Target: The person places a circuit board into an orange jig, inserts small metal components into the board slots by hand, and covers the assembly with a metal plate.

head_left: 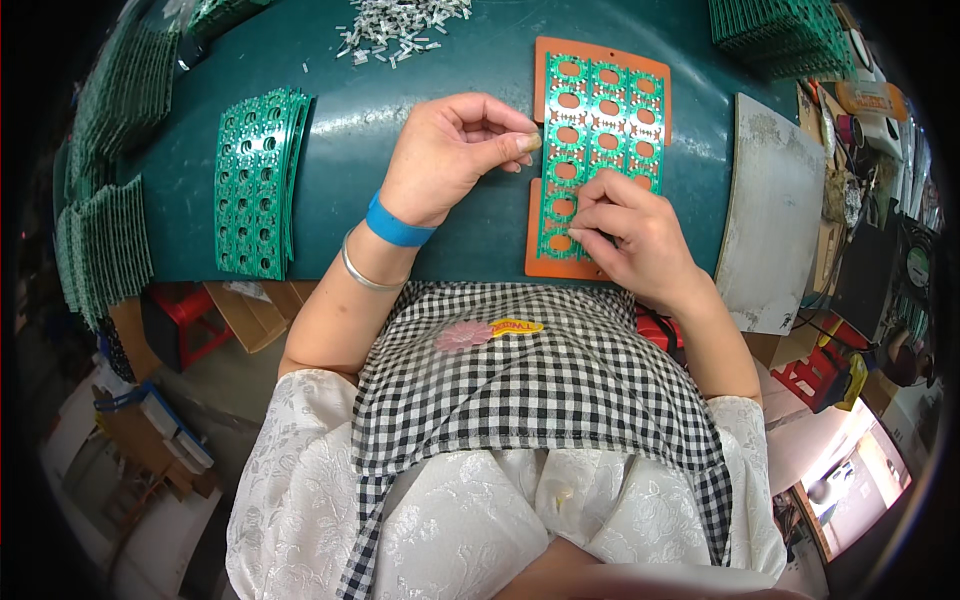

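A green circuit board panel (608, 105) with rows of round cutouts lies on an orange-brown holder board (556, 268). Beside the panel's left edge, my left hand (455, 150) is closed in a pinch, thumb against fingertips. Whatever it may hold is too small to make out. On its wrist are a blue band and a silver bangle. My right hand (632, 235) reaches over the panel's lower right part, covering some of it. Its thumb and fingers are pinched close to the panel's surface, and anything between them cannot be made out.
Small whitish clear parts (395, 28) are heaped at the table's far side. A stack of similar green panels (255, 185) stands to the left, with racked panels (105, 240) beyond. More panels (780, 35) fill the far right. A grey board (770, 215) lies at the right edge.
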Action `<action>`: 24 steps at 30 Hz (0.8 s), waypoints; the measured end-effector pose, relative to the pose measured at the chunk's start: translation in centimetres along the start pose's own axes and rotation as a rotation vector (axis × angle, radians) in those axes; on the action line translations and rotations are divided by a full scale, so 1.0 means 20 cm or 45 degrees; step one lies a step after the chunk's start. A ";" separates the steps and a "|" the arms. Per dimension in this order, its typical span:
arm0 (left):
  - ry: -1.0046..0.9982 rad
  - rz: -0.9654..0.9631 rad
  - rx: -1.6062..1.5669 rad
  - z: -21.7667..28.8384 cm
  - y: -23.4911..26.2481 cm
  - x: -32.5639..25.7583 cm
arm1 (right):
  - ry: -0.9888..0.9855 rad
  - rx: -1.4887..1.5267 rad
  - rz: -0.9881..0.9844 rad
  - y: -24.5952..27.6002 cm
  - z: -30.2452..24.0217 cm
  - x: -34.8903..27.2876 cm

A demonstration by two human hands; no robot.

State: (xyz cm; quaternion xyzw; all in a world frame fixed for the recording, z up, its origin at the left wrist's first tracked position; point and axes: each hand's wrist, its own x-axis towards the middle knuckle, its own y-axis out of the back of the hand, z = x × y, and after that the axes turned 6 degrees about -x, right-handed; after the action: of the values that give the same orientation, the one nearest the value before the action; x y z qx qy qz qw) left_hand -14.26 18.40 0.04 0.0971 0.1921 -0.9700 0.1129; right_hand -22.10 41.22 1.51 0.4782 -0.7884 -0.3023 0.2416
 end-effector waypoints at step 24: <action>0.070 -0.027 0.018 0.00 -0.03 -0.01 | 0.191 -0.125 0.015 -0.02 -0.02 0.02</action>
State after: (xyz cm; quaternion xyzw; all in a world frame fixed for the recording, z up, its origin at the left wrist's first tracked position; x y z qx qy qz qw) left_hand -14.25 18.93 0.38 0.1222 0.1892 -0.9695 0.0965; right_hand -21.89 40.58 1.53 0.4825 -0.7551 -0.3027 0.3248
